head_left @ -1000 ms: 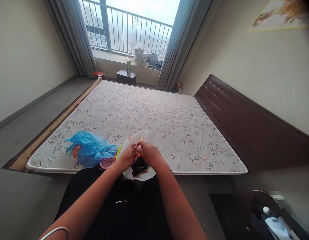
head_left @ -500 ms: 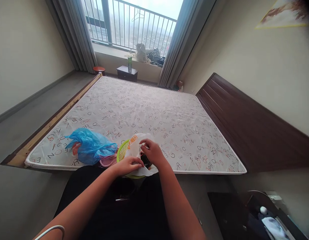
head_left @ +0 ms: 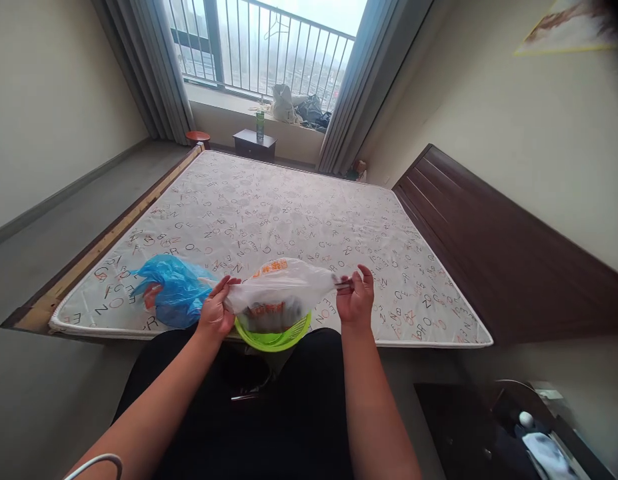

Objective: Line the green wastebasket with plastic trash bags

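A white plastic bag [head_left: 283,283] with orange print is stretched sideways between my two hands. My left hand [head_left: 217,310] is closed on its left end, and my right hand [head_left: 356,297] pinches its right end. Dark contents show dimly through the thin plastic; I cannot make out what they are. Under the bag is a lime-green plastic basket [head_left: 273,341] at the mattress's near edge, just in front of my knees. A crumpled blue plastic bag [head_left: 176,293] lies left of my left hand, with something reddish inside.
The letter-printed mattress [head_left: 289,207] spreads out ahead, between a wooden bed rail [head_left: 109,233] on the left and a dark headboard [head_left: 489,247] on the right. A dark nightstand [head_left: 449,427] with small items stands at lower right. Beyond the bed is a small cabinet [head_left: 253,147] bearing a green bottle.
My hands have moved apart, pulling the white bag's opening wide and flat. The dark contents seen through the opening before now show only through the plastic.
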`<state>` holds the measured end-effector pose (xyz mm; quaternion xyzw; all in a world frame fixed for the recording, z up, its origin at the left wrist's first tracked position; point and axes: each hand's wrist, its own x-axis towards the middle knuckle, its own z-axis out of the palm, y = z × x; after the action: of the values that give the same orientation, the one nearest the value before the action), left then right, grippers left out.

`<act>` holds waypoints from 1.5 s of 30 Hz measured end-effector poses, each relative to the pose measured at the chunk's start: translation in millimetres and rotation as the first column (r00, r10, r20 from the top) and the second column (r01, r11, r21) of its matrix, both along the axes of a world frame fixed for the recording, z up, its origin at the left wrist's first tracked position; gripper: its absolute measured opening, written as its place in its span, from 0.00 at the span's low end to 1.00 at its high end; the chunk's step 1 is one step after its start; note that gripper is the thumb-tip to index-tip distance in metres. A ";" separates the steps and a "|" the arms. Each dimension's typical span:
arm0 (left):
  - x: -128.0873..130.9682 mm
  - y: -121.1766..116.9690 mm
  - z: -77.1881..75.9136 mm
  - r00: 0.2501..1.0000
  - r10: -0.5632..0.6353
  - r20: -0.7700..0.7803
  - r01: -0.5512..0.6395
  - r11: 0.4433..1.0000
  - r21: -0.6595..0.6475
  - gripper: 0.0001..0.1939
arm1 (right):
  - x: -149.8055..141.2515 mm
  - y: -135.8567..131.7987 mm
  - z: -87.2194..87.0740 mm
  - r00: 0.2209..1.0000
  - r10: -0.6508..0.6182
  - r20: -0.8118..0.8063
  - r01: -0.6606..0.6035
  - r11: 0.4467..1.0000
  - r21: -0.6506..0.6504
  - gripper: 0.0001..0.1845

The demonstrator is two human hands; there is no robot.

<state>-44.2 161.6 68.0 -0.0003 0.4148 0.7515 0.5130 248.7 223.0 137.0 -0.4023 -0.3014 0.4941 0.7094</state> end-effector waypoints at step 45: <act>74.8 -14.2 41.0 0.268 -0.720 -0.641 0.867 0.470 -0.165 0.26 | -50.1 -18.6 3.8 0.544 0.566 0.620 -0.579 0.788 -0.211 0.20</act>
<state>30.6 147.4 109.0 0.5174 0.4174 0.3802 0.6431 198.6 204.4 140.8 -0.4212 -0.6482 0.5219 0.3607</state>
